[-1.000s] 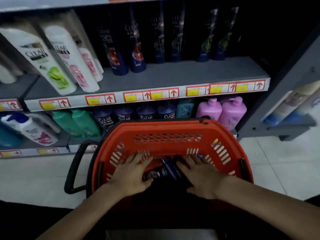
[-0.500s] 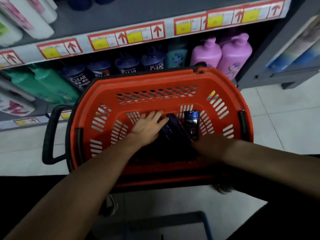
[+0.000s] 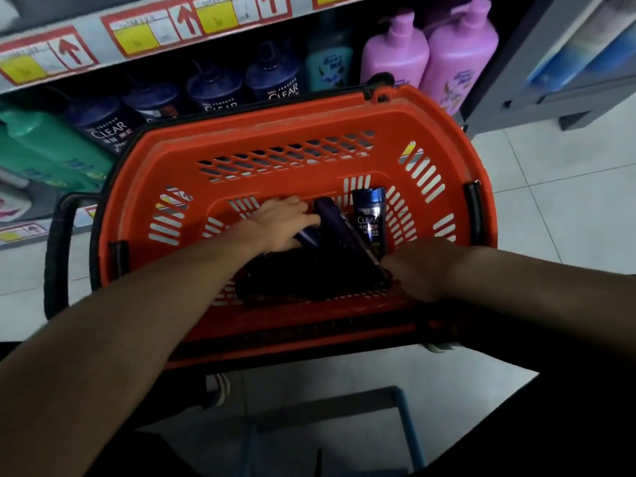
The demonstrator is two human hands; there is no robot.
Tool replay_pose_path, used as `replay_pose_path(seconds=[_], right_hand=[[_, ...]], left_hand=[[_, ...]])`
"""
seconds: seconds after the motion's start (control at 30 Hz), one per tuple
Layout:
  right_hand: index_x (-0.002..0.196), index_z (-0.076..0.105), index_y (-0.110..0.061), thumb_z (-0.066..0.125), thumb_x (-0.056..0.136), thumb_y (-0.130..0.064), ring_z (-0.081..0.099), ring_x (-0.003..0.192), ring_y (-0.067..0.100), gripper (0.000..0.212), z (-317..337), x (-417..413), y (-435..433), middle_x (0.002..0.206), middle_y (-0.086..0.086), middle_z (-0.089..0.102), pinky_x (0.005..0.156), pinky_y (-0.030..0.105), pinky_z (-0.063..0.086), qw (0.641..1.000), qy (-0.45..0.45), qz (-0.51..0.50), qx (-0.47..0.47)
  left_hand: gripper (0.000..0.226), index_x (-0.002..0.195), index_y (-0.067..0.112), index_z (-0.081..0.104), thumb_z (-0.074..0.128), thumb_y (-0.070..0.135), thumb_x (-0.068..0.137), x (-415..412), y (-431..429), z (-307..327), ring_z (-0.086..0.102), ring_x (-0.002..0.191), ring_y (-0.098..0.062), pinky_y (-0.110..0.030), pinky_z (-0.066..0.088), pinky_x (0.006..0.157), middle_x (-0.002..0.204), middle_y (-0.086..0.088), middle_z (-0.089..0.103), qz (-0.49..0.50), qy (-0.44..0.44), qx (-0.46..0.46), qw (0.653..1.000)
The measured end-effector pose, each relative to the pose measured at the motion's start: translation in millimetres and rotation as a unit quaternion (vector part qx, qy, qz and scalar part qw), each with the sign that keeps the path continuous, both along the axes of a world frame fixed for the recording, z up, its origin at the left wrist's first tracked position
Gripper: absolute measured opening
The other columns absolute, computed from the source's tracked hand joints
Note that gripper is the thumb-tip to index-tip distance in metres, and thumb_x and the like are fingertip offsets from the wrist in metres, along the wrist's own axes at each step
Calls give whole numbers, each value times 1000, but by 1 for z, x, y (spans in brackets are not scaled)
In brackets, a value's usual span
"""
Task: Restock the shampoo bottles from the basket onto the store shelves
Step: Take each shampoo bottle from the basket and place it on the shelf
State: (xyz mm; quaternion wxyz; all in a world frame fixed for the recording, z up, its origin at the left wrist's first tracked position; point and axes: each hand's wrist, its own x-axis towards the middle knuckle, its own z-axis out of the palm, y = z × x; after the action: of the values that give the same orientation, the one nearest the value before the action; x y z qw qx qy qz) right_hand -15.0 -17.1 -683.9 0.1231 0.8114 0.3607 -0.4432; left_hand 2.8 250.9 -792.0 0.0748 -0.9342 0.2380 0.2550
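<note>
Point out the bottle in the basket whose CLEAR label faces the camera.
The bright blue bottle by the far wall of the orange basket, rightmost of the pile. The dark purple bottle beside it lies slanted, no label readable.

Orange basket [image 3: 275, 122] with dark shampoo bottles [image 3: 369, 215]

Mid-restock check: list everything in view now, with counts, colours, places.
basket: one, orange, before the shelves
CLEAR bottle: one, blue, in basket, far side
purple bottle: one, dark, lying beside it
CLEAR pump bottles: four visible, dark blue, behind basket
teal bottle: one, right of them
pink pump bottles: two, far right
green bottles: count unclear, left
price labels: several, yellow-red, shelf edge
left hand: on a third dark bottle in basket
right hand: at purple bottle's near end, fingers shadowed
</note>
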Motion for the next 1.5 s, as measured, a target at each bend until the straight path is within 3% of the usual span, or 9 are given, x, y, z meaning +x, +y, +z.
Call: replay_pose_path(seconds=[0.23,0.37,0.5,0.8,0.93,1.07,1.3,1.4,1.5], right_hand=[[140,54,-14,47,104,-23,58,126,28,38,1,0,6,140,10,58,105,40,48,999,-11,26,-37],[145,50,-15,48,105,-22,56,130,30,41,-2,-1,9,145,10,55,107,43,48,997,-20,43,-56],[145,50,-15,47,105,-21,57,128,30,40,-1,-2,8,143,11,56,106,43,49,997,-26,54,-56],[140,55,-13,49,104,-21,59,125,31,38,-1,-2,7,140,12,58,104,44,50,997,-30,49,-49],[144,52,-13,46,105,-24,58,127,32,41,-3,-1,4,142,12,57,106,44,49,998,-27,39,-42],[144,52,-13,47,103,-21,59,124,33,42,-5,-2,1,138,14,59,103,44,51,999,-36,32,-20],[142,54,-15,49,102,-20,61,118,32,41,-7,0,-2,133,12,61,100,44,52,999,-29,31,1],[144,53,-15,50,102,-20,61,119,33,42,-5,0,-4,134,12,61,99,45,53,999,-31,39,6],[143,52,-16,48,104,-22,60,121,33,39,-4,-1,-4,136,11,59,102,47,51,999,-22,40,3]], left_hand=[[38,94,37,73,78,69,75,-23,35,9,67,92,-17,-40,53,79,95,8,70,335,170,-213,902],[55,103,14,74,73,66,83,-32,32,15,65,79,-21,-31,45,64,89,-5,68,427,217,-229,848],[54,110,16,64,74,62,84,-31,29,12,64,100,-25,-34,57,77,103,0,64,482,216,-197,826],[37,123,30,66,65,50,92,-27,-5,15,57,122,-27,-41,44,101,129,-1,62,231,1,-32,972],[52,134,23,54,61,57,94,-21,-47,12,63,114,-28,-38,46,90,117,-4,66,194,-14,-36,980],[56,126,8,53,62,54,95,-8,-94,5,68,103,-30,-32,46,75,109,-6,65,539,53,-164,825],[46,125,5,65,56,37,93,25,-104,-1,68,101,-28,-35,53,95,118,-7,71,760,162,-374,506],[19,95,6,58,55,25,97,25,-95,7,64,82,-24,-34,56,75,96,-13,66,764,199,-378,484],[22,107,4,57,63,23,97,24,-78,-2,64,97,-26,-38,60,87,119,-14,61,761,237,-360,485]])
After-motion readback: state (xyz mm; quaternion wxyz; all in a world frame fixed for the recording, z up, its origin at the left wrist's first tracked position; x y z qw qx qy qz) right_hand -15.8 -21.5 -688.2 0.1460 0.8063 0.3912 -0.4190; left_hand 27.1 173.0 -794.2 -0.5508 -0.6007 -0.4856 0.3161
